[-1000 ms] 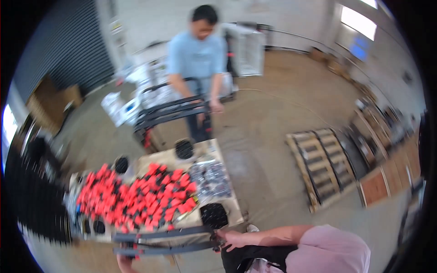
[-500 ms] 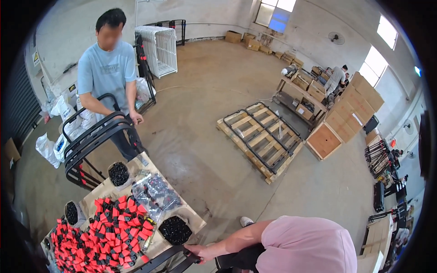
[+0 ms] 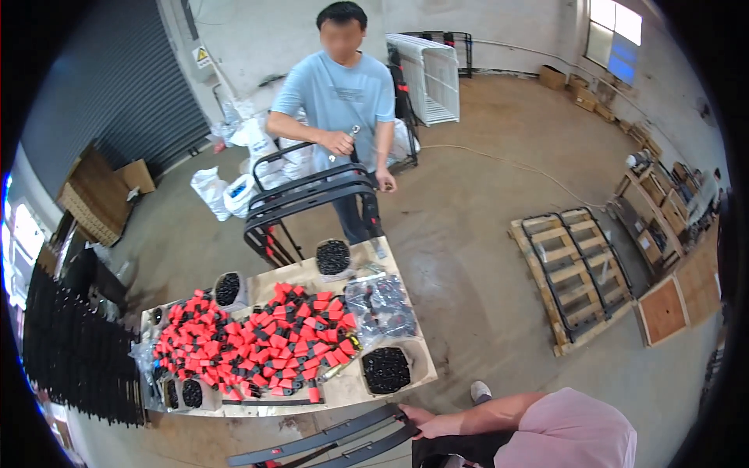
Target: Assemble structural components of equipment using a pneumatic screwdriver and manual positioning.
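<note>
My right hand (image 3: 419, 421), at the end of a pink-sleeved arm, is closed around the end of a black metal tube frame (image 3: 343, 427). The frame lies along the near edge of the wooden table (image 3: 418, 366), and its lower part runs out of the picture. My left hand does not show. On the tabletop a large heap of red and black plastic parts (image 3: 277, 339) spreads out. A box of small black parts (image 3: 386, 370) sits at the corner nearest my right hand. Behind it lie clear plastic bags (image 3: 382, 304) with dark contents.
Across the table a co-worker in a light blue shirt (image 3: 339, 90) holds a wrench (image 3: 355, 131) over several upright black frames (image 3: 312, 195). A pallet (image 3: 573, 292) with a black frame on it lies at right. Stacked black parts (image 3: 78, 351) stand at left.
My view has swung left, so the table and co-worker appear farther right. The co-worker's hand has come up from the frames with a wrench. My right hand keeps its hold on the frame.
</note>
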Demonstrator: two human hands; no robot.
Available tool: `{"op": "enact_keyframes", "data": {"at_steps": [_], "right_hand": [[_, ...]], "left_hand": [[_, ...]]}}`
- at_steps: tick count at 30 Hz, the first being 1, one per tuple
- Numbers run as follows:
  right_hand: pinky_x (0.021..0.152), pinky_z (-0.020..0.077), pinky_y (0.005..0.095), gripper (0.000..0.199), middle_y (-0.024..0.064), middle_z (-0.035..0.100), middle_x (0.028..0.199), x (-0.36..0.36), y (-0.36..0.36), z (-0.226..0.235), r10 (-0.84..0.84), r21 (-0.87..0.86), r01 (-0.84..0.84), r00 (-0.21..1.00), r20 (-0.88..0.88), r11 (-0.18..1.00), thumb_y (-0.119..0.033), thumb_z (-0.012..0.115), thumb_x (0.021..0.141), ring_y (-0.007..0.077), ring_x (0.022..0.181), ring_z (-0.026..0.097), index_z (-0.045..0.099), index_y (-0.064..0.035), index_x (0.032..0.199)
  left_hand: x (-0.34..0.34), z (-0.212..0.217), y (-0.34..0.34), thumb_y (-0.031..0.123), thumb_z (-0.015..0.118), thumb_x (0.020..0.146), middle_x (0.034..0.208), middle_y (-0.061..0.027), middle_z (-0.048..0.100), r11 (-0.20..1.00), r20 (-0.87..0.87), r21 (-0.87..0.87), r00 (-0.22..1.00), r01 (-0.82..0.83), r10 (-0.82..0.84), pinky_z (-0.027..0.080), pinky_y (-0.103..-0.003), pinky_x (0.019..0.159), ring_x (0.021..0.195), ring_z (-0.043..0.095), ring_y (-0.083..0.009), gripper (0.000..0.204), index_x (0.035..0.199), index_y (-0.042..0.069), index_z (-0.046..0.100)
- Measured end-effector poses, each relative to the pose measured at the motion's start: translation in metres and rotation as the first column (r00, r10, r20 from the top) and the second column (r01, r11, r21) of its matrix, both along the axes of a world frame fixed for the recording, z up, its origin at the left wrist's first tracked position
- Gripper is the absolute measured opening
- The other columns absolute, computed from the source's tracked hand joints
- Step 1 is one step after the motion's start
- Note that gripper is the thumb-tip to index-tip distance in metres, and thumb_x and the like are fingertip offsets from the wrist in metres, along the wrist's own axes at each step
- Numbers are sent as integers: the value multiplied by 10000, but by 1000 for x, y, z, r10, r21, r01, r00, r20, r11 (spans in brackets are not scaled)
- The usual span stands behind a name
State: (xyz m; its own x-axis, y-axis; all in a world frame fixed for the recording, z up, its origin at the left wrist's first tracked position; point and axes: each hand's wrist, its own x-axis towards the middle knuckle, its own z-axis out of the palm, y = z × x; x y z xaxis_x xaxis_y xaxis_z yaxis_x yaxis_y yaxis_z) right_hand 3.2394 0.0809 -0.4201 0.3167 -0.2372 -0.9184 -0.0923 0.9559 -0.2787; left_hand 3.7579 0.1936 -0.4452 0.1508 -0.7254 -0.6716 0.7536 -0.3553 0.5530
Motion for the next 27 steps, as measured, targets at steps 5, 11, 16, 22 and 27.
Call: {"op": "enact_keyframes", "data": {"at_steps": [5,11,16,22,27], "right_hand": [[626,468,375,483,-79,682,897,-55,5,-64,-71,93,46,955,289,995,-723,576,964,148,698,615,700,-278,1105],[562,575,347,368,134,706,893,-92,-32,-24,401,-424,-225,830,389,877,-372,661,990,215,682,701,670,-24,1109],[557,572,345,368,133,705,888,-67,-51,-45,674,-435,-518,608,418,737,-373,658,991,215,676,699,671,-24,1106],[551,570,343,367,131,704,882,-116,-75,-35,750,-474,-581,507,424,661,-374,655,992,215,668,696,672,-24,1102],[546,567,341,367,130,702,876,-212,-121,-31,739,-496,-549,536,409,673,-374,653,993,215,661,695,673,-24,1099]], "left_hand": [[-30,8,137,461,547,1055,974,-91,721,951,9,-2,951,-309,309,587,-464,751,797,668,-271,407,1131,84,681],[-179,33,238,389,655,981,964,-80,739,888,128,-60,879,-455,459,567,-362,790,871,696,-228,333,1039,67,717],[-287,97,227,234,656,982,918,16,669,845,434,161,806,-510,403,470,-279,747,865,611,-112,143,1025,106,703],[-416,119,237,211,598,1029,926,7,681,793,477,97,728,-601,493,485,-268,751,863,633,-124,154,1071,101,697],[-505,132,185,222,602,1027,957,-14,682,712,290,166,724,-682,626,496,-283,741,886,636,-136,160,1100,106,683]]}}
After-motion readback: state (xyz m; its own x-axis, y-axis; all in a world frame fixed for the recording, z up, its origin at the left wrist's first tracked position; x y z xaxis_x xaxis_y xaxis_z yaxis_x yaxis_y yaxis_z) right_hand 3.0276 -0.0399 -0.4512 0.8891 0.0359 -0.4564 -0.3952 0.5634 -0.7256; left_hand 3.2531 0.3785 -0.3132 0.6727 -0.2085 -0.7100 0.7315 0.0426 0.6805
